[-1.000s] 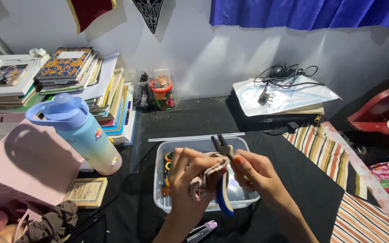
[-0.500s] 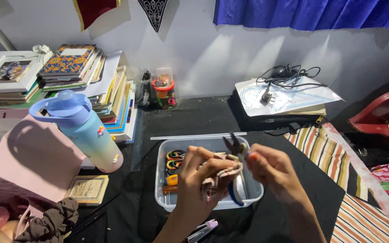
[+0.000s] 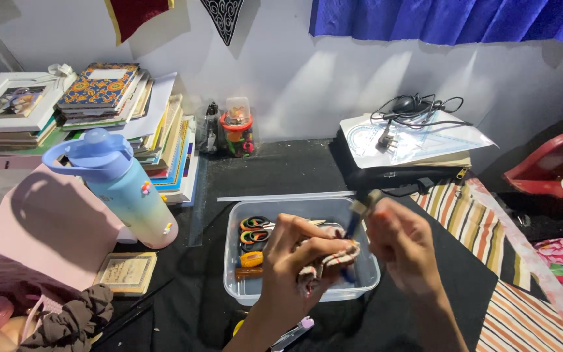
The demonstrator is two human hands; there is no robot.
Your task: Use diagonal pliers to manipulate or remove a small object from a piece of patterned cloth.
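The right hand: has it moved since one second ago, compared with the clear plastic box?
Yes. The right hand has shifted right: earlier it was over the clear plastic box, beside the left hand; now it is over the box's right edge, holding pliers.

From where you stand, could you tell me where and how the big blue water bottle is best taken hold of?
By the loop handle on the lid of the blue water bottle, coming from above and the left: the bottle leans, the handle juts out toward the left at the top, and the book stack crowds its right side.

Left hand [image 3: 294, 257] fingers curled, grip closed; right hand [image 3: 402, 244] blurred, fisted.
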